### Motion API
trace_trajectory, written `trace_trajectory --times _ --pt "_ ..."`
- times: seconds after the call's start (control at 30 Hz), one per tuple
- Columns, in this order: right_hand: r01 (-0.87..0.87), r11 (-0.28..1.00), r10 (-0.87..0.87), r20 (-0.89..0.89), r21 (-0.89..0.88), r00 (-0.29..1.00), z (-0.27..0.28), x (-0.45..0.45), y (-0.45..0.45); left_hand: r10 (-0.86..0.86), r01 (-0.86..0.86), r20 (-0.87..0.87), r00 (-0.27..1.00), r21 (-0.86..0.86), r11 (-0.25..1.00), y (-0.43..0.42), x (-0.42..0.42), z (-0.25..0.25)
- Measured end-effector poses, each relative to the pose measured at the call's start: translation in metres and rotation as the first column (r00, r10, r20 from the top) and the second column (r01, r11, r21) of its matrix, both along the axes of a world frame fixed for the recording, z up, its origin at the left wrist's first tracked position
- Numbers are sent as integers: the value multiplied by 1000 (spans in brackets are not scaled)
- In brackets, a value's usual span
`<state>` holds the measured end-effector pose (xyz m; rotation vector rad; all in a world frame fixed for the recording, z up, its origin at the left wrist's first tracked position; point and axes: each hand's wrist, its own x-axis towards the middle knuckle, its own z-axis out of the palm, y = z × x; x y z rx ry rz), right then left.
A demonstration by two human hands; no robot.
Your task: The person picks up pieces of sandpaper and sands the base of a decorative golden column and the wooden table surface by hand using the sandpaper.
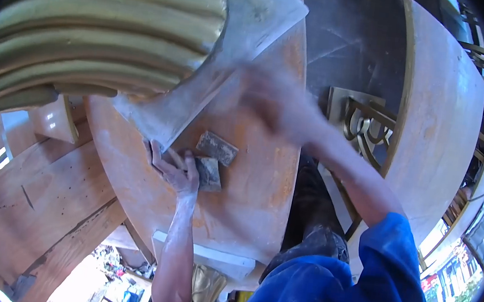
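Note:
A gold fluted pedestal (130,33) with a dusty square base slab (193,107) lies tilted over an orange-brown board (249,193). My left hand (176,172) grips the slab's near corner, fingers and thumb bent around it. Smeared by motion, my right hand (273,104) is beside the slab's right edge; whether it touches the slab or holds anything cannot be made out. Close to my left hand, two worn grey rectangular blocks (217,148) lie on the board, the nearer block (210,175) right beside my thumb.
A large pale curved panel (438,112) stands on the right, with gold scrolled metalwork (365,125) beside it. Wooden panels (42,195) fill the left. A white slab (207,256) is at the board's near edge. Dark floor (354,39) shows beyond.

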<state>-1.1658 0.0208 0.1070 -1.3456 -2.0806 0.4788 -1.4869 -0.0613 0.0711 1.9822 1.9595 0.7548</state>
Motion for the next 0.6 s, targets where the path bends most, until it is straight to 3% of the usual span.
trace_trajectory --times 0.03,0.1,0.13,0.2,0.27,0.37,0.43,0.53,0.6 --pt "-232 972 233 -17 48 972 5 -17 4 -8 8 -6 1000 -5 1000 2 1 0" --pt "-173 985 173 -79 5 982 -12 -2 21 -21 21 12 1000 7 1000 7 6 -2" --pt "-12 1000 12 74 5 997 0 20 30 -16 16 10 1000 5 1000 6 7 0" --pt "219 953 -226 -14 -209 974 30 85 42 7 -7 2 1000 3 1000 3 5 2" --pt "477 799 -594 -351 -367 724 13 128 35 15 -15 4 1000 4 1000 3 4 1" --pt "554 797 -603 -380 -242 702 29 103 28 6 -6 -5 1000 6 1000 4 4 1" --pt "533 830 -541 2 164 841 15 72 33 6 -6 -8 1000 17 1000 7 4 1" --pt "409 883 -462 267 232 846 -15 -8 17 -6 7 -14 1000 14 1000 4 5 3" --pt "399 889 -451 274 227 849 -6 4 29 -14 14 -13 1000 29 999 13 6 1"
